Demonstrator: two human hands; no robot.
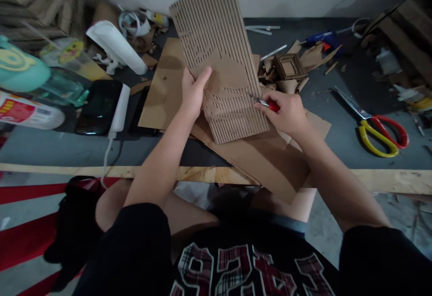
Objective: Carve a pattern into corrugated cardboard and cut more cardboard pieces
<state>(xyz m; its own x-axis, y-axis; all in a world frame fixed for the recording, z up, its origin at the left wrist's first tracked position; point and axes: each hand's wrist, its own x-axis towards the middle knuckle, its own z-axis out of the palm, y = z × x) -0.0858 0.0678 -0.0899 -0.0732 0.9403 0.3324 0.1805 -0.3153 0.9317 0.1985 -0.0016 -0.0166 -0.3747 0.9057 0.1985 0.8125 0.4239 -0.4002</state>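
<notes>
A tall corrugated cardboard sheet [216,21], its ridges partly peeled to a smooth patch, is tilted above flat brown cardboard pieces [270,161]. My left hand [195,90] grips its left side, thumb on top and the other fingers hidden behind. In my right hand [283,109] is a small red-handled tool [272,105], held in closed fingers. The tool's thin metal tip touches or nearly touches the sheet's right part.
Red-and-yellow scissors [378,129] lie at the right. Behind are a small woven square box [290,67], cardboard scraps and a blue glue gun [322,39]. A black phone [99,107], a white power bank [119,109] and bottles [30,111] stand or lie left.
</notes>
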